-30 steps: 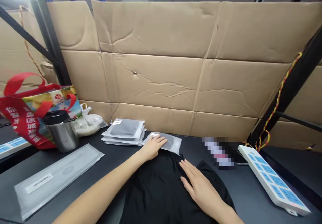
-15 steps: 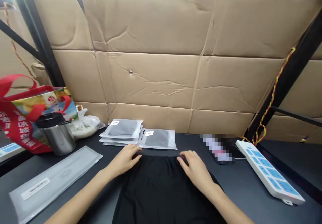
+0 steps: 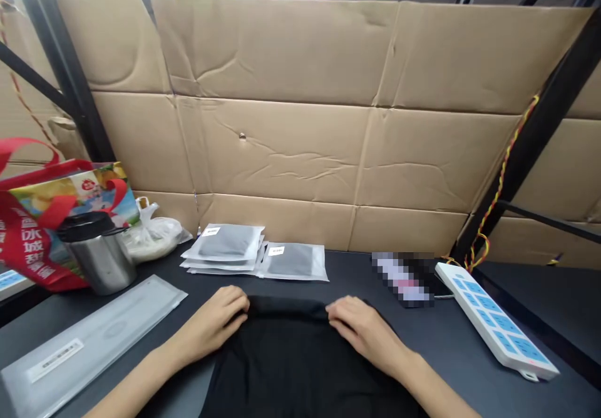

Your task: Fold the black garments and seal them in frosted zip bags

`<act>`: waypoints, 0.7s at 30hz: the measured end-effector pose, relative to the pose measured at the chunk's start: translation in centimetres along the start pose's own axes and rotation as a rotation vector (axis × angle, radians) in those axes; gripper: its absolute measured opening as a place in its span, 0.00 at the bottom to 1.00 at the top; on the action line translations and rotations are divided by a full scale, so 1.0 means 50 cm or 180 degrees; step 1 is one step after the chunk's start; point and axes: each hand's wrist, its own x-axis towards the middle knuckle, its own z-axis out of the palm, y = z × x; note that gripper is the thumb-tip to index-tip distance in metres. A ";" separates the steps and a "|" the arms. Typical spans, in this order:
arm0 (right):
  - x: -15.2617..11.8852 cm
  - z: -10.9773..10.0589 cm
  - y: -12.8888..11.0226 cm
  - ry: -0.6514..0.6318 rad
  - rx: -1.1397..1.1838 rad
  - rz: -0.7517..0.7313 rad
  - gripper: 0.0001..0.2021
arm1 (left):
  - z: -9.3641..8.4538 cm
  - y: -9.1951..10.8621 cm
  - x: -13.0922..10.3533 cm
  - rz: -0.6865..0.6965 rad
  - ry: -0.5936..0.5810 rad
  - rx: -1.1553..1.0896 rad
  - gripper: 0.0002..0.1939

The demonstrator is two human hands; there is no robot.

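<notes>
A black garment (image 3: 291, 368) lies spread on the dark table, its top edge folded into a straight band. My left hand (image 3: 218, 318) pinches the left end of that band between thumb and fingers. At the right end, my right hand (image 3: 364, 330) grips the same edge, fingers closed. Just beyond the garment are a stack of clear packets with dark contents (image 3: 228, 243) and a single similar packet (image 3: 295, 261). A long frosted plastic bag (image 3: 103, 336) with a barcode label rests left of my left forearm.
Along the left stand a steel tumbler (image 3: 98, 255), a red carrier bag (image 3: 32, 249) and a tied plastic bag (image 3: 154, 236). At right lie a pixelated item (image 3: 404, 280) and a white power strip (image 3: 498, 321). A cardboard wall (image 3: 291, 142) rises behind.
Both hands have closed on the garment's top edge, which has turned from gathered to a straight folded band. My left hand has moved left and nearer; my right hand is slightly lower.
</notes>
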 end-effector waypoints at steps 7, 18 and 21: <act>-0.016 0.011 -0.019 -0.0080 0.0080 0.0184 0.05 | -0.016 0.024 0.011 -0.0036 0.0300 0.0409 0.16; -0.030 -0.030 0.113 0.0429 -0.0512 0.1790 0.10 | 0.050 0.017 0.003 0.0265 -0.0547 0.0298 0.23; -0.005 -0.035 0.103 0.0683 -0.0480 0.1507 0.07 | 0.051 0.004 0.014 0.0164 -0.0541 0.0435 0.23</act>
